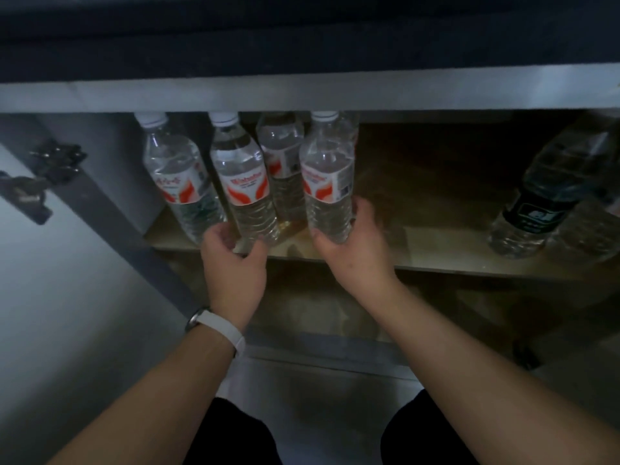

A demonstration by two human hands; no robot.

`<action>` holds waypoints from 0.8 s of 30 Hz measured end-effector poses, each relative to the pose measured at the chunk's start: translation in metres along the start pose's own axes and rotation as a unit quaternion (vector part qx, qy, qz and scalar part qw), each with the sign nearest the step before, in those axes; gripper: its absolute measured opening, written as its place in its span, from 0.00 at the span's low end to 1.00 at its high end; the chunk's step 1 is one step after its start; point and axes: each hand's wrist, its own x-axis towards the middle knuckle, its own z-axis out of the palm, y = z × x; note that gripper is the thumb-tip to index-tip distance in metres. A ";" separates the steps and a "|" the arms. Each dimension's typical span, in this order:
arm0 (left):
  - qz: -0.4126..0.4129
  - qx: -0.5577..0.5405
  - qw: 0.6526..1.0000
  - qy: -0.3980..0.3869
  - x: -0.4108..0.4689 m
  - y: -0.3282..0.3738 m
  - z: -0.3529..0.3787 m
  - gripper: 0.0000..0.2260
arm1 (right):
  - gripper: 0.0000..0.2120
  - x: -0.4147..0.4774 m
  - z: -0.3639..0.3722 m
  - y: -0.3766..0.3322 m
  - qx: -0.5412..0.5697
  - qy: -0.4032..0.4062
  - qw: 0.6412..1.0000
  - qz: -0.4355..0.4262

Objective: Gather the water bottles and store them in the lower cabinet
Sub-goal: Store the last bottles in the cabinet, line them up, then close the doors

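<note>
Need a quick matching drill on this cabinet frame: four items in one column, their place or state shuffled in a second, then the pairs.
Items:
1. left hand
2. right hand
3. dark-label bottle
4. white wristband

Place or state:
A. far right of the shelf, untouched
B. on the left wrist
C. holds the second bottle from left at its base
D. grips the rightmost red-label bottle

Pairs: 1-C, 2-D, 3-A, 4-B

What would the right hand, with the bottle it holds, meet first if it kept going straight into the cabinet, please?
Probably the half-hidden bottle just behind the held bottle in the right hand; depth is unclear.
</note>
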 end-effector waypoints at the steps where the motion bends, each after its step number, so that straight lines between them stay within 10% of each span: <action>1: 0.001 0.005 1.000 -0.007 0.002 0.000 0.002 0.22 | 0.36 0.002 0.003 0.001 0.001 0.008 1.000 0.004; 24: -0.001 -0.044 0.993 -0.107 0.028 -0.009 0.005 0.26 | 0.31 0.022 -0.021 0.025 0.035 0.048 0.996 0.061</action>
